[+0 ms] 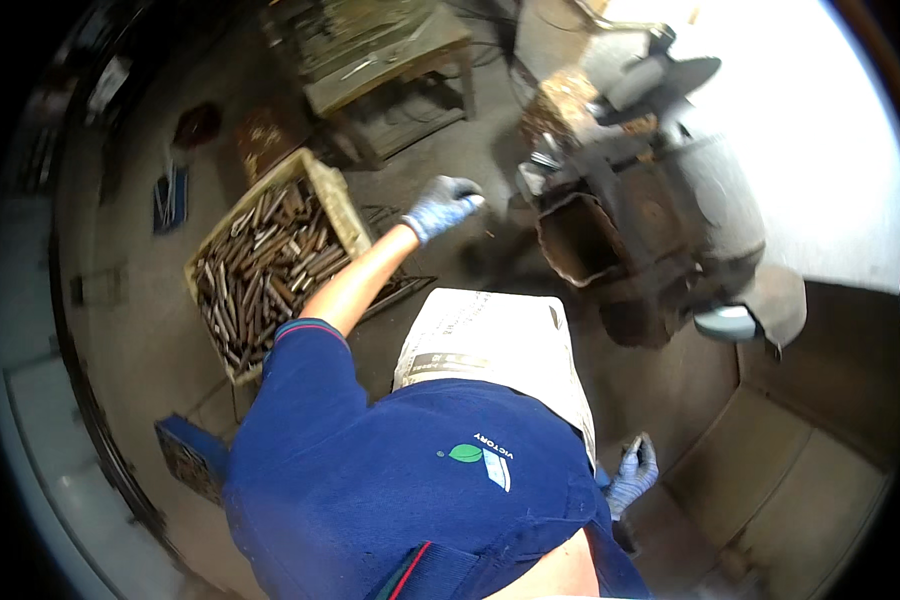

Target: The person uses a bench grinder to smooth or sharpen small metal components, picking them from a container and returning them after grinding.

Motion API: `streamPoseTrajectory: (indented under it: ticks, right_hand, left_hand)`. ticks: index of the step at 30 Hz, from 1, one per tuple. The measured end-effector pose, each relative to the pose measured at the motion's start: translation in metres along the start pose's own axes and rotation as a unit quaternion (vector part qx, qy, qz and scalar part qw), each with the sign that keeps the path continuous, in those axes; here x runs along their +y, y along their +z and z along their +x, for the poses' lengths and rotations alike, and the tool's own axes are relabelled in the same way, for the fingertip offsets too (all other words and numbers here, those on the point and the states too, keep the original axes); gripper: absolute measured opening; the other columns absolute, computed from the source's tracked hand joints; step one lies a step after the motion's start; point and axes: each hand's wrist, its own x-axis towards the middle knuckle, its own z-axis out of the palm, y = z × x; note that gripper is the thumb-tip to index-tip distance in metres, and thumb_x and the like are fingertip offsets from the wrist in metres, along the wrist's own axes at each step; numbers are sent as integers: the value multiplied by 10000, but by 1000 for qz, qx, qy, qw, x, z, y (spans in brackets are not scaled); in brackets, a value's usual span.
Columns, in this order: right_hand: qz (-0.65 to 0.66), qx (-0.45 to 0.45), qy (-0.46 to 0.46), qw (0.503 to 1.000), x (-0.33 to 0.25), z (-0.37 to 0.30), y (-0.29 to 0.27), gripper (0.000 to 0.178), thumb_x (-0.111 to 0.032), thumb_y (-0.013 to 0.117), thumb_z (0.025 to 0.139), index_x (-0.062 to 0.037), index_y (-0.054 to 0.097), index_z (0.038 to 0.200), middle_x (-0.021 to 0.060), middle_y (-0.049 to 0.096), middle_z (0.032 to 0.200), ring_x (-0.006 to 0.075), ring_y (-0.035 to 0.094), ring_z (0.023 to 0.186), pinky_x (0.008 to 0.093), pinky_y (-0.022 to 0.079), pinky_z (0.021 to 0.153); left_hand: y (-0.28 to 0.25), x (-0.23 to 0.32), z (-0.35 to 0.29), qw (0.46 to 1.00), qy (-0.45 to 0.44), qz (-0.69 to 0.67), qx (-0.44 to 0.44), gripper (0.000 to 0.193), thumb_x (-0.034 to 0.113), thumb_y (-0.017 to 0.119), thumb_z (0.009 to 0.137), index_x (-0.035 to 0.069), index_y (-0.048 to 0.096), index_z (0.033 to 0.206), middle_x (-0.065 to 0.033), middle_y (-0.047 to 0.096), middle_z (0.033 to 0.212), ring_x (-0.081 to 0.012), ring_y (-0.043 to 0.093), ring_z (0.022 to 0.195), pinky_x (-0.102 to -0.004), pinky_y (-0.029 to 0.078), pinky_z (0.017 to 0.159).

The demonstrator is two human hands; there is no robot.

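My left hand (442,206), in a blue-grey glove, reaches forward on a bare outstretched arm and hovers over the dark floor between a crate and a machine; its fingers are curled, and whether it holds anything is unclear. The yellowish crate (342,205) to its left is full of short rusty metal rods (268,268). Low at my right side, my gloved right hand (632,478) pinches a small metal piece (635,441). A white sack cloth (495,345) lies over my lap below my blue shirt.
A dark, grimy machine (660,215) with a rusty rectangular chute (578,240) stands ahead on the right. A cluttered green workbench (385,55) is at the back. A blue crate (192,455) sits low on the left. Bright light floods the upper right.
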Motion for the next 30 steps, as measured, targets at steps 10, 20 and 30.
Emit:
streamPoseTrajectory:
  ticks: [10, 20, 30]
  right_hand:
    - [-57, -120, -48, 990, -10, 81, 44, 236, -74, 652, 821, 59, 633, 1015, 106, 656, 927, 139, 596, 805, 269, 493, 761]
    - [-98, -150, -69, 981, -28, 78, 58, 227, -88, 665, 813, 49, 644, 992, 103, 666, 912, 135, 604, 788, 265, 496, 749]
    - [-113, -157, -55, 980, -27, 58, 60, 244, -91, 661, 814, 56, 635, 1007, 129, 663, 942, 172, 614, 853, 282, 489, 803]
  left_hand:
    - [-197, -148, -131, 919, -254, 130, 271, 247, 204, 638, 775, 40, 666, 958, -139, 670, 904, -226, 634, 804, -325, 485, 745]
    - [-172, -163, -84, 915, -259, 250, 179, 353, 157, 585, 767, 31, 592, 1097, -217, 601, 1069, -365, 565, 1007, -401, 455, 855]
    - [-166, -131, -117, 884, -310, 295, 190, 298, 316, 637, 749, 132, 654, 982, -115, 648, 989, -302, 609, 935, -400, 480, 802]
